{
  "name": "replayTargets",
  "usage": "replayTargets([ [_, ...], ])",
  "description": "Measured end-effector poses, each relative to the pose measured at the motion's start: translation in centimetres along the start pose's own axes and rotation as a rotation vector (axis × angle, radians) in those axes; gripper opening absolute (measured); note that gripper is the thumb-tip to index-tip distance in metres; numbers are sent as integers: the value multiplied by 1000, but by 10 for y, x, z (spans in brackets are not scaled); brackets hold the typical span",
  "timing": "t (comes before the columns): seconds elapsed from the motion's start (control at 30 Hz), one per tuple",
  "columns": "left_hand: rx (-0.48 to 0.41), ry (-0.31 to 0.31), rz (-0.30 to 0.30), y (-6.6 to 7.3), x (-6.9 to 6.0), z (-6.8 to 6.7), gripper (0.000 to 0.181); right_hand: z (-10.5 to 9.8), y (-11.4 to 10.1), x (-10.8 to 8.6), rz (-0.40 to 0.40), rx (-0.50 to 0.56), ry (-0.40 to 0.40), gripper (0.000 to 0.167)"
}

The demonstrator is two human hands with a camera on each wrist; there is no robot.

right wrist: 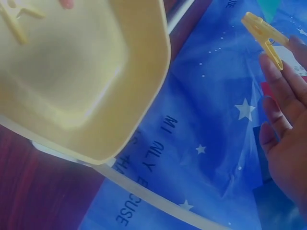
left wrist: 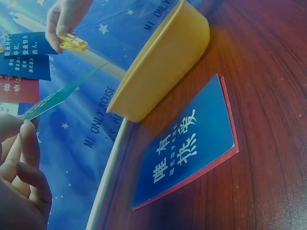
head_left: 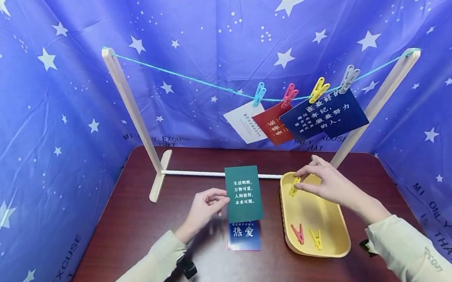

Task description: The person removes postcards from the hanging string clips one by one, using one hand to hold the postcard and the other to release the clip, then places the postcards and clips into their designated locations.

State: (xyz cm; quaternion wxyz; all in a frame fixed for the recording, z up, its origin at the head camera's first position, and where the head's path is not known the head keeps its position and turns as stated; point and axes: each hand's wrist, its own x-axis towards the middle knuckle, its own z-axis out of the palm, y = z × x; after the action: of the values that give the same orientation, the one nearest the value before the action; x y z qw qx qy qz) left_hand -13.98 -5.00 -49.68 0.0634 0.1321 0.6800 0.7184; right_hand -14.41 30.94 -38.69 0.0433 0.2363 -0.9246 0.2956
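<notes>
My left hand [head_left: 205, 206] pinches a green card [head_left: 244, 193] with white writing by its left edge, holding it up off the table. Beneath it lies a blue card [head_left: 245, 236] on top of a red one, partly covered in the head view. Between thumb and fingertips, my right hand [head_left: 323, 178] pinches a yellow clothespin [right wrist: 261, 36] above the far side of a yellow tray [head_left: 313, 251]. Inside the tray lie a red clothespin [head_left: 297, 233] and another yellow clothespin [head_left: 316, 239].
A teal string [head_left: 183, 78] runs between two wooden posts [head_left: 132, 106]. Clothespins in several colours hold a white card [head_left: 243, 123], a red card [head_left: 272, 126] and dark blue cards [head_left: 325, 116] on it. A white rod [head_left: 195, 173] crosses low behind the cards.
</notes>
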Motion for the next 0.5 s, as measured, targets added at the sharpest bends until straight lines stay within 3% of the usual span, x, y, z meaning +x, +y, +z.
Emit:
replayTargets([
  [0.27, 23, -1, -20, -3, -1, -1, 20, 14, 9, -5, -45, -28, 37, 17],
  [0.5, 37, 22, -35, -6, -4, 0, 18, 25, 18, -6, -65, -53, 19, 14],
])
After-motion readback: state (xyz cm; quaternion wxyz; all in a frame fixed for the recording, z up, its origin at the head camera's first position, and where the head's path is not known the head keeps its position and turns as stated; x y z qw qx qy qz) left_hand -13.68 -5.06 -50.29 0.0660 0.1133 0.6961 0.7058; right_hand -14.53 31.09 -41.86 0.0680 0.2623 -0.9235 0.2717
